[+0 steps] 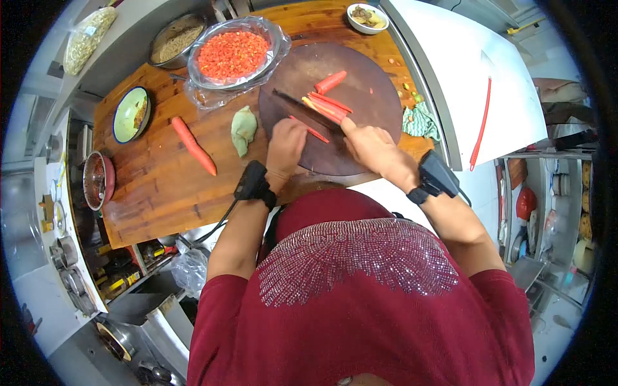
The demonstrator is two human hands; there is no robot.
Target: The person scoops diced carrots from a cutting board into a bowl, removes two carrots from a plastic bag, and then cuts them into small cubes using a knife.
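A round dark cutting board lies on a wooden table. My right hand grips the handle of a dark knife, whose blade lies across the board toward the left. My left hand presses its fingertips on a thin carrot strip beside the blade. Several more carrot strips lie just past the blade, and a short carrot chunk rests farther back. Both wrists wear black devices.
A plastic-lined bowl of diced carrot stands behind the board's left side. A whole carrot and a pale green lump lie on the table at left. Bowls stand around. A white appliance and green cloth are at right.
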